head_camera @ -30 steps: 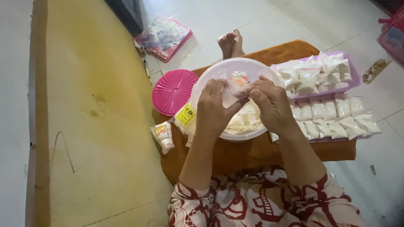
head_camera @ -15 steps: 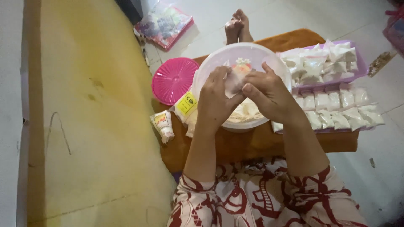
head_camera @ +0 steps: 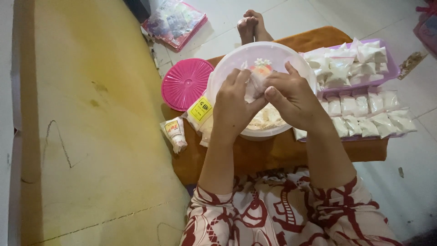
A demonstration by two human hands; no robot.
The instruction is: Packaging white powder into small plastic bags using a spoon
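At the centre of the frame the left hand (head_camera: pixel 234 107) and the right hand (head_camera: pixel 293 98) meet fingertip to fingertip, both pinched shut on a small clear plastic bag (head_camera: pixel 256 84) held just above a round white tub (head_camera: pixel 227 75). The tub holds a heap of pale, shredded-looking food (head_camera: pixel 268 119) at its lower side and a flower-patterned item on its far wall; what that item is cannot be told. Just left of the tub lies a pink ribbed lid (head_camera: pixel 185 83), and below it 2 small packets, one with a yellow label (head_camera: pixel 200 109) and one white with red print (head_camera: pixel 174 132). To the right a purple tray (head_camera: pixel 391 73) is piled with filled white bags (head_camera: pixel 346 64), and below it 2 rows of flat white packets (head_camera: pixel 368 114) lie side by side. All of this rests on a low counter covered in an orange-brown cloth (head_camera: pixel 273 152), set on a pale tiled floor (head_camera: pixel 400 182). The person's bare feet (head_camera: pixel 252 25) show at the top, a red-and-white patterned garment (head_camera: pixel 282 214) at the bottom. A worn yellow mat (head_camera: pixel 82 136) fills the left of the frame, and a pink-edged packet of goods (head_camera: pixel 175 20) lies at the upper left centre.
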